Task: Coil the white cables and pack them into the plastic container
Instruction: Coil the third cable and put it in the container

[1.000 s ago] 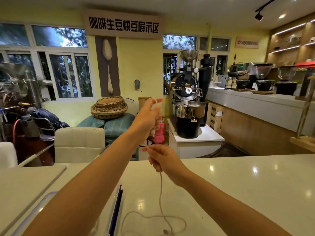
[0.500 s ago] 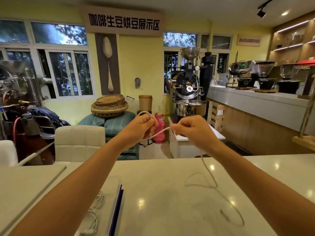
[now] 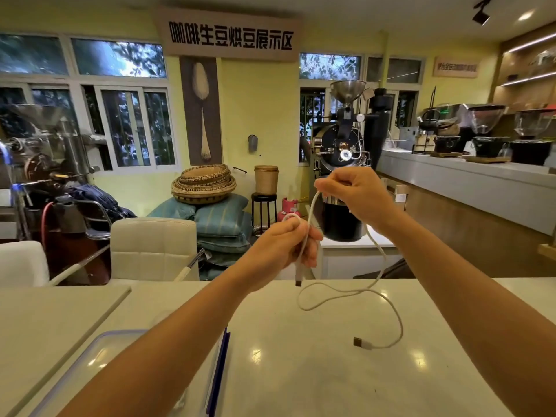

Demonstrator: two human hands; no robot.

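Observation:
A white cable is held up above the pale table. My left hand grips a small loop of it, and one plug end hangs just below the fist. Higher and to the right, my right hand pinches the same cable. From there the cable drops to the table, curls once and ends in a plug lying flat. The clear plastic container with a blue-edged rim sits at the lower left, mostly hidden under my left forearm.
A second table top adjoins on the left. White chairs stand behind the table's far edge. Beyond are a coffee roaster, stacked baskets and a counter with grinders on the right.
My right hand rose and moved right, drawing the cable up from my left hand. My left hand lowered. The loose end slid across the table towards me.

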